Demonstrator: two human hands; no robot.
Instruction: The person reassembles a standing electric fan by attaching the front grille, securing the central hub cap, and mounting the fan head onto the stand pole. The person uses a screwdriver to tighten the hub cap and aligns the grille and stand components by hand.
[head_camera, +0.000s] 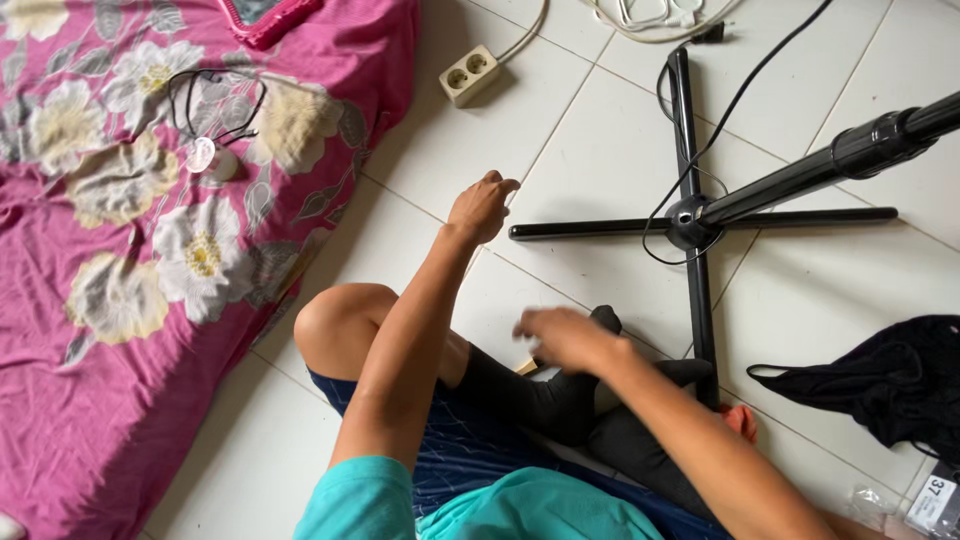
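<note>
Head view of a person seated cross-legged on a white tiled floor (600, 150). The left hand (482, 207) is raised above the floor with its fingers curled loosely inward; it holds nothing that can be seen and hovers just beside the near tip of one arm of a black stand base (690, 225). This base has four thin arms in a cross, lying flat on the tiles, and a black pole (840, 155) rises from its hub and leans toward the upper right edge of the view. A black cable (730, 100) runs from above across the hub of the base.

The right hand (562, 337) is blurred; it lies over the person's black socks (560, 395), which sit below the base, one foot touching the lower arm of the cross. Whether its fingers are closed on anything cannot be told. A small pale wooden-looking piece (526, 367) shows just beneath this hand, beside the sock.

Left of the base, well apart, lies a pink flowered mattress (120, 300) with a small white object and black cord (205, 150) on it. A beige power strip (469, 74) rests on the tiles above and left of the base. A black garment (890, 385) lies to the lower right of the base.
</note>
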